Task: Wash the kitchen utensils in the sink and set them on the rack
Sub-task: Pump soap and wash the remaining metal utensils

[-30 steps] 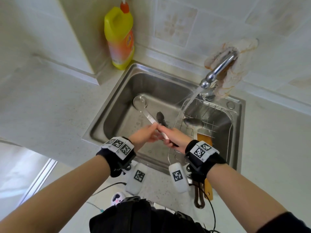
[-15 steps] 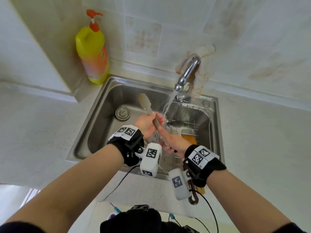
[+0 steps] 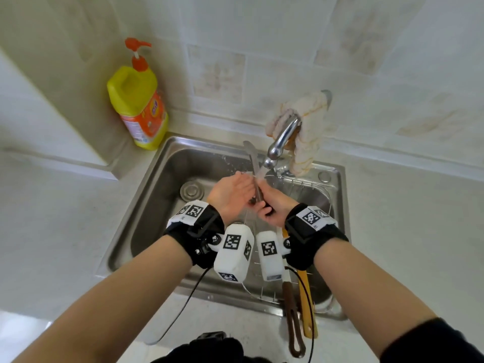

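Hands met over the stainless steel sink point(image 3: 157, 195): right hand point(image 3: 275, 209) was wrapped round the dark handle of a flat steel utensil with a dark handle point(image 3: 252, 158), fingers curled tight on the grip. Left hand point(image 3: 231, 192) lay with fingers mostly straight, palm side flat against the blade near the handle, not gripping. Utensil pointed up and away from the person, its blade crossing just beside the spout of the chrome faucet point(image 3: 284, 136), with running water hitting the blade just above the left fingertips. Wire dish rack point(image 3: 315, 186) sat in the right part of the sink, under and behind the right hand. A yellow wooden handle point(image 3: 306, 299) and a dark brown looped handle point(image 3: 292, 320) stuck out over the rack's near edge onto the counter point(image 3: 65, 218); their working ends were hidden by the wrists. Round drain point(image 3: 191, 191) was left of the hands. Yellow-and-orange pump detergent bottle point(image 3: 138, 106) stood at the sink's back-left corner. Cream cloth point(image 3: 306, 127) hung over the faucet base. Black wristbands with printed tags were on both wrists.
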